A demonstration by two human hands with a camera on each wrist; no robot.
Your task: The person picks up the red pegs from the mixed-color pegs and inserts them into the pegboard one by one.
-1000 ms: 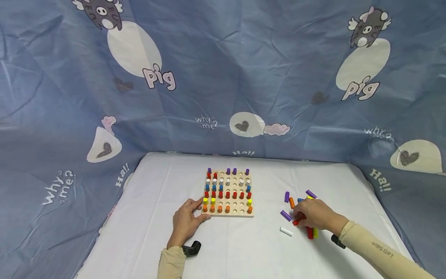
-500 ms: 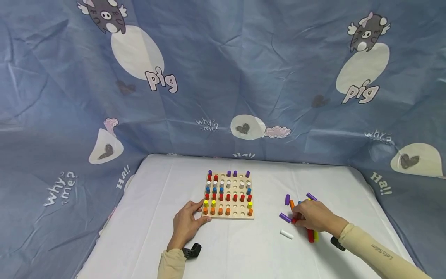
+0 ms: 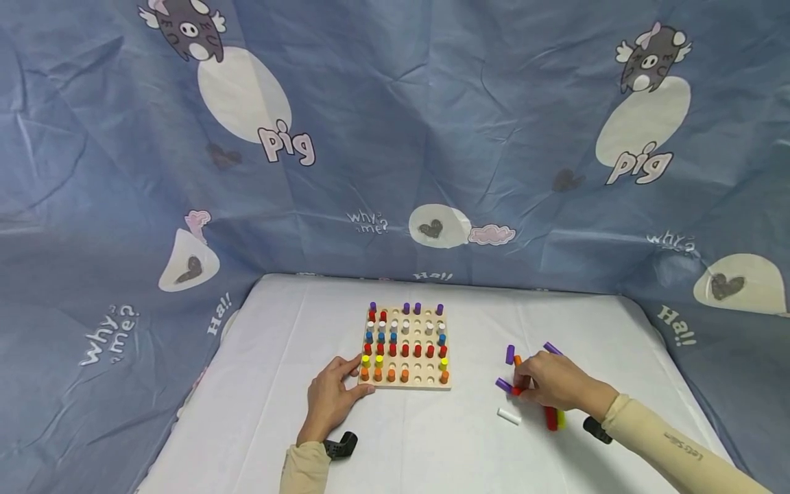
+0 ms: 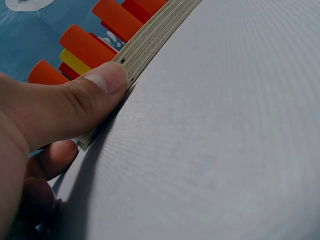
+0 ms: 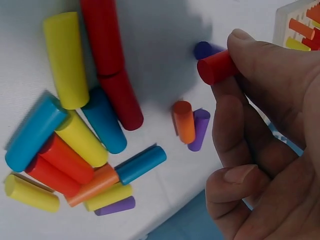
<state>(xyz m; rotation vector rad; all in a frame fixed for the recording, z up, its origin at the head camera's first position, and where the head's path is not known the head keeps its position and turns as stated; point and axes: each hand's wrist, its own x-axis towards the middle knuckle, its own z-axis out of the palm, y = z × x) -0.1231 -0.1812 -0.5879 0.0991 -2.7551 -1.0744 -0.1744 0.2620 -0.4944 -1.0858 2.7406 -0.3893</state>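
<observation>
Backdrop (image 3: pixel 395 137): blue cloth printed with pigs and words, hung behind and beside the table.
Table (image 3: pixel 432 439): covered in white cloth; carries everything below.
Pegboard (image 3: pixel 404 381): square wooden board near the table's middle, with upright purple, white, blue, red, yellow and orange pegs; several holes bare.
Left hand (image 3: pixel 330 396): rests on the table at the pegboard's near left corner; the thumb (image 4: pixel 75 100) presses the board's layered edge (image 4: pixel 150 42), fingers lie round the corner. Grip: clasping the board's corner.
Right hand (image 3: pixel 552 381): over the loose pegs, right of the pegboard. Grip: thumb and fingertips pinch a red peg.
Loose pegs (image 5: pixel 85 145): blue, yellow, red, orange and purple cylinders lying heaped on the cloth.
Red peg (image 5: pixel 216 66): raised off the cloth above the heap, one end showing.
White peg (image 3: pixel 509 416): lies alone, just near of the right hand.
</observation>
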